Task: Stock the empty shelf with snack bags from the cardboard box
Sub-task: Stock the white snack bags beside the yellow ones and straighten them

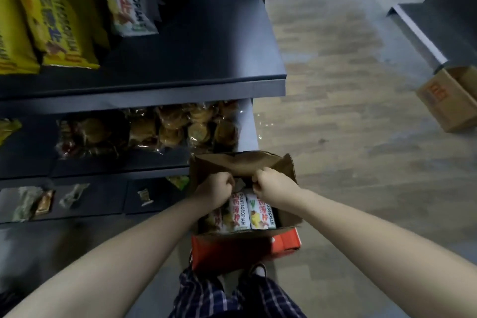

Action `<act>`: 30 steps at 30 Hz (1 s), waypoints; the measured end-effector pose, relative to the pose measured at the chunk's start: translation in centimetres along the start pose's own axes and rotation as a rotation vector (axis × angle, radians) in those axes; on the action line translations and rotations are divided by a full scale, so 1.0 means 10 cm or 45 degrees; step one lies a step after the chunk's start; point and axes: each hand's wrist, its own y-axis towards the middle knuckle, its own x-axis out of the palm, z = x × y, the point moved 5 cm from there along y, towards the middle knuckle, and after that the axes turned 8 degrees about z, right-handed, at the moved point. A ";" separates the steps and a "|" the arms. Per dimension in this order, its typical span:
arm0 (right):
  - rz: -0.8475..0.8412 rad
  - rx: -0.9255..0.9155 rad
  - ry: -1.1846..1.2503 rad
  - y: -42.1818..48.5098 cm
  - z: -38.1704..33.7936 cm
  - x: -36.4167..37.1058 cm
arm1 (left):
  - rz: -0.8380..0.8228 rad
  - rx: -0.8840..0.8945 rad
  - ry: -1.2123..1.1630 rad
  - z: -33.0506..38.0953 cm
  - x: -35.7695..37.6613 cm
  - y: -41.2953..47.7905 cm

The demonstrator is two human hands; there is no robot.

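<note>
Two hands, two cardboard boxes, two yellow snack bags

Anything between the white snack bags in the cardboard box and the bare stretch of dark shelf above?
Nothing visible. The flaps of the brown cardboard box stand open, the white snack bags lie uncovered, and the dark metal shelf is bare at its right end. Left hand and right hand curl at the bags' far ends.

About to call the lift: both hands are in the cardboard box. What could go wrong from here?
1. The left hand and right hand seem to grip the snack bags only at their tops; packs could slip or tear.
2. The cardboard box flap stands up just behind the hands and could snag rising bags.
3. The white bag standing on the shelf could topple if bumped.
</note>
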 end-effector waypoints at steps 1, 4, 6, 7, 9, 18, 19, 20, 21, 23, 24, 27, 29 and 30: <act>-0.062 0.048 0.018 0.04 0.08 0.13 | -0.039 -0.070 0.013 -0.09 0.10 0.04; -0.227 0.168 0.054 0.16 0.29 0.51 | -0.202 -0.209 0.069 -0.29 0.37 0.14; -0.289 0.260 0.090 0.25 0.42 0.72 | -0.240 -0.265 0.051 -0.35 0.49 0.20; -0.312 0.304 0.113 0.29 0.48 0.82 | -0.234 -0.281 0.016 -0.35 0.55 0.24; -0.345 0.406 0.163 0.38 0.58 1.00 | -0.185 -0.334 -0.084 -0.33 0.64 0.33; -0.425 0.882 0.402 0.66 0.91 1.68 | -0.278 -0.675 -0.240 -0.66 1.10 0.80; -0.422 0.898 0.422 0.69 0.92 1.74 | -0.266 -0.654 -0.189 -0.73 1.14 0.82; -0.421 0.902 0.443 0.71 0.93 1.78 | -0.232 -0.597 -0.096 -0.80 1.13 0.84; -0.418 0.907 0.461 0.74 0.94 1.83 | -0.222 -0.497 0.013 -0.85 1.15 0.87; -0.423 0.914 0.492 0.80 0.96 1.92 | -0.255 -0.473 0.004 -0.94 1.18 0.90; -0.431 0.918 0.501 0.82 0.97 1.97 | -0.249 -0.463 -0.033 -0.99 1.20 0.93; -0.456 0.914 0.507 0.86 0.99 2.10 | -0.308 -0.508 0.017 -1.08 1.23 1.00; -0.449 0.898 0.468 0.87 0.98 2.17 | -0.351 -0.621 -0.002 -1.13 1.27 1.03; -0.450 0.898 0.451 0.87 0.97 2.19 | -0.416 -0.701 0.002 -1.17 1.30 1.02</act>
